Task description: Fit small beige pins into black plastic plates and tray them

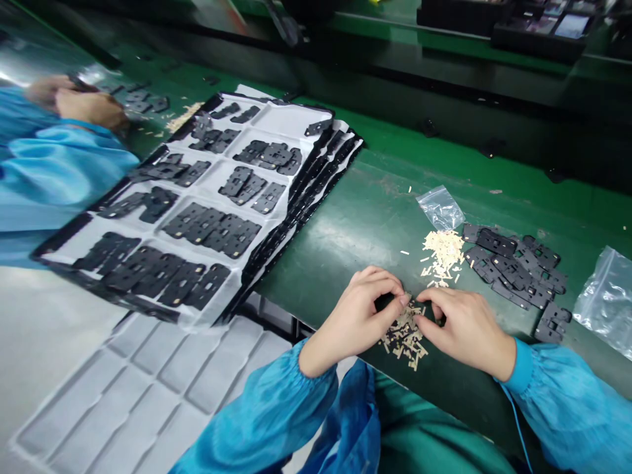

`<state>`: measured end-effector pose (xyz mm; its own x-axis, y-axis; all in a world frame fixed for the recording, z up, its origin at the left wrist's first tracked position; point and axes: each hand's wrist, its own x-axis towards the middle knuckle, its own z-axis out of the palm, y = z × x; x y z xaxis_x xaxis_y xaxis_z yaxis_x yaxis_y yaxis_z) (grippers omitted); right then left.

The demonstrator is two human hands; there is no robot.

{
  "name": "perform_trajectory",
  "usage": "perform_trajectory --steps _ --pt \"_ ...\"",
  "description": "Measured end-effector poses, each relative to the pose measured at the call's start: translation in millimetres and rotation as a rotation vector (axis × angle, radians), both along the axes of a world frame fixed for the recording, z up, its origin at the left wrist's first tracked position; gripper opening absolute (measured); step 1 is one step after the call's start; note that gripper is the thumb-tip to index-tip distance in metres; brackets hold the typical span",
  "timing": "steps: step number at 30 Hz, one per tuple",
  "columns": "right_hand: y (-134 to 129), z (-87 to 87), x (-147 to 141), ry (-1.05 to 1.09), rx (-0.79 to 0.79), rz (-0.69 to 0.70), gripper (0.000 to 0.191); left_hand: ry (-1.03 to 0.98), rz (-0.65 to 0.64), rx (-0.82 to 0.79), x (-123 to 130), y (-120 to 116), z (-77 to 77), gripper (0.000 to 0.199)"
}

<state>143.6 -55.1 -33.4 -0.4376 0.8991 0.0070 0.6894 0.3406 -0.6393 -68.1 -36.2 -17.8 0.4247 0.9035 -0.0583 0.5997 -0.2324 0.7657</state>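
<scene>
Pinching inward over the bench, the left hand (358,322) and right hand (464,332) meet with their fingers curled, not spread. The left thumb and forefinger (401,300) close toward the right fingertips (419,317), but whatever lies between them is too small to tell. Just beneath them sits a small heap of tan strips and black parts (405,339), close to the near edge of a green bench mat (375,197). A slip of the fingertips or a knock from a wrist could scatter these light strips, and any pushed toward that edge could drop off. Both wrists are bent, with the forearms angling in from either side in blue cuffed sleeves (266,408). Farther out lie a loose pile of tan strips (443,255), a heap of black perforated plates (513,273), a clear plastic bag (439,208) and a second clear plastic bag (607,303). To the left, a stack of white-lined black trays (291,118) holds rows of black parts above a grey moulded tray (148,388). Another person's 2 hands (89,108) work beyond the stack's far corner.
</scene>
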Motion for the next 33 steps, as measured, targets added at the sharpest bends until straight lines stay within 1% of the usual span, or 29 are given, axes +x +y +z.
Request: perform_trajectory --steps 3,5,7,8,9,10,11,13,15,16,18,21,26,29,33 --pt "-2.6 -1.8 -0.2 -0.014 0.209 0.060 0.013 -0.048 0.078 -0.050 1.0 -0.8 0.1 0.020" --pt "-2.9 -0.8 0.1 -0.018 0.327 0.098 0.020 -0.082 0.100 -0.090 2.3 -1.0 1.9 0.021" --pt "-2.3 1.7 0.8 -0.009 0.388 0.116 0.029 -0.108 0.103 -0.143 3.9 -0.8 4.6 0.022" --pt "-1.7 3.2 1.3 0.012 0.388 0.112 0.031 -0.120 0.103 -0.170 4.6 -0.6 6.0 0.023" --pt "-1.0 4.7 1.9 0.051 0.361 0.096 0.030 -0.133 0.107 -0.193 5.1 -0.3 7.3 0.023" --pt "-0.3 6.1 2.5 0.107 0.301 0.068 0.027 -0.153 0.114 -0.214 5.6 0.0 8.4 0.021" --pt "0.4 7.4 3.2 0.176 0.209 0.026 0.023 -0.178 0.120 -0.232 6.0 0.3 9.3 0.019" --pt "2.0 9.4 4.5 0.346 -0.052 -0.072 0.016 -0.236 0.120 -0.252 6.9 1.0 10.8 0.017" --pt "3.8 11.3 5.8 0.515 -0.305 -0.150 0.013 -0.273 0.093 -0.245 8.6 2.2 12.3 0.016" --pt "4.8 12.3 6.5 0.584 -0.395 -0.173 0.012 -0.281 0.075 -0.232 10.0 3.0 13.3 0.015" --pt "6.8 15.1 8.2 0.678 -0.492 -0.204 0.011 -0.294 0.044 -0.198 13.5 5.1 15.5 0.016" --pt "9.5 20.3 11.5 0.726 -0.527 -0.262 0.010 -0.311 0.019 -0.153 19.3 9.1 19.7 0.017" --pt "12.7 27.1 17.0 0.747 -0.528 -0.325 0.009 -0.323 0.000 -0.025 27.6 13.6 26.5 0.016" --pt "13.8 28.3 18.0 0.760 -0.536 -0.345 0.012 -0.337 0.022 0.063 32.8 12.8 28.2 0.016" --pt "14.8 28.3 18.2 0.768 -0.513 -0.383 0.014 -0.322 0.068 0.196 39.8 9.7 25.2 0.015"
